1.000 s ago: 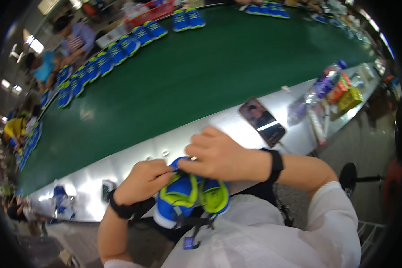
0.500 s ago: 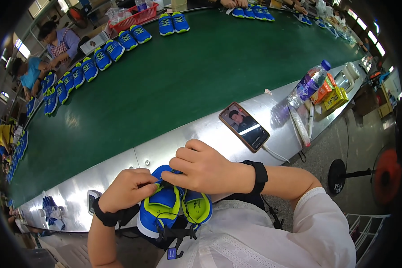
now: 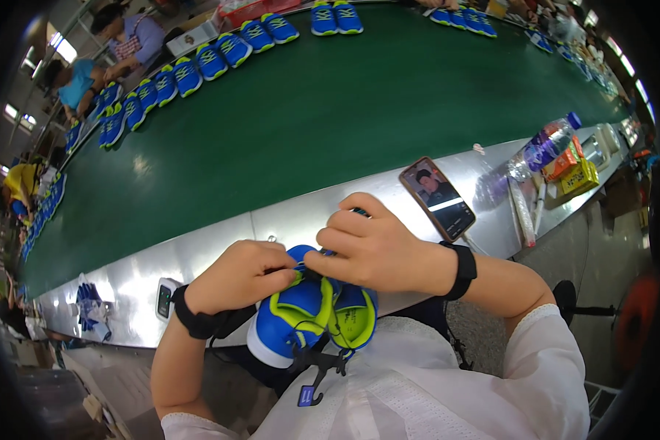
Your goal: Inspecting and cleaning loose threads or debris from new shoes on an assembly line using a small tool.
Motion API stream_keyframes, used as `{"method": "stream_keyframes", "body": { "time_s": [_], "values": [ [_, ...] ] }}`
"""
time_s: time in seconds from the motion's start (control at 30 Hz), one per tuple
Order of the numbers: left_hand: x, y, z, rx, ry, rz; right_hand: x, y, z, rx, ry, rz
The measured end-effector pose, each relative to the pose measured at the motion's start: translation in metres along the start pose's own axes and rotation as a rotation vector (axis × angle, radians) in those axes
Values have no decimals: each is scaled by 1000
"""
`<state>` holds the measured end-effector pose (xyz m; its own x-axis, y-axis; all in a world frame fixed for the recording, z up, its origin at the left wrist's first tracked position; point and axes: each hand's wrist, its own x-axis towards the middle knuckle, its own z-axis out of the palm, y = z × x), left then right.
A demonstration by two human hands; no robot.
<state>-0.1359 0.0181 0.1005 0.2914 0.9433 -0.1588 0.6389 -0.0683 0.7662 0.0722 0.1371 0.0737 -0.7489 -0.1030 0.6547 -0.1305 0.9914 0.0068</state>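
Observation:
A pair of blue sneakers with lime-green linings sits close against my body, heels toward me: the left sneaker (image 3: 277,334) and the right sneaker (image 3: 354,317). A black plastic hanger (image 3: 321,361) with a hook hangs at their heels. My left hand (image 3: 246,275) is closed, thumb and fingers pinching at the lace area of the left sneaker. Just beside it, my right hand (image 3: 374,246) is closed with its fingertips at the same spot. Something small and dark shows between its curled fingers, too hidden to name. Both hands cover the toes of the shoes.
A metal ledge (image 3: 286,216) edges a green conveyor belt (image 3: 271,132). On the ledge lie a phone (image 3: 438,198) with a cable, a bottle (image 3: 543,147), small boxes (image 3: 579,178) and a grey device (image 3: 166,297). Blue sneakers (image 3: 213,62) line the far side, where co-workers sit.
The whole view has shifted, so the table and shoes appear farther right and mostly higher. Both hands stay at the front of the sneakers, with only small finger movement.

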Motion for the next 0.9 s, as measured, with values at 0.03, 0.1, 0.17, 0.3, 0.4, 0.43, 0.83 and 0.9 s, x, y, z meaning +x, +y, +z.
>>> {"method": "stream_keyframes", "body": {
  "time_s": [0.03,0.1,0.17,0.3,0.4,0.43,0.83,0.9],
  "values": [
    [1,-1,0,19,-5,40,1,2,-1,-2,-21,-5],
    [3,0,-1,26,12,70,3,4,-1,3,14,-26],
    [6,0,-2,-37,7,33,4,7,-5,-17,-32,-38],
    [3,-2,-1,-71,-32,-83,9,7,-2,-26,-68,-59],
    [1,-5,-2,-71,14,13,16,9,1,9,-47,-95],
    [1,-3,-2,-76,-2,-20,18,10,0,8,-46,-95],
    [-4,-9,-4,-95,-13,-43,34,17,9,56,-78,-173],
    [-5,-8,-6,-108,-14,-62,35,17,10,77,-85,-165]
  ]
}}
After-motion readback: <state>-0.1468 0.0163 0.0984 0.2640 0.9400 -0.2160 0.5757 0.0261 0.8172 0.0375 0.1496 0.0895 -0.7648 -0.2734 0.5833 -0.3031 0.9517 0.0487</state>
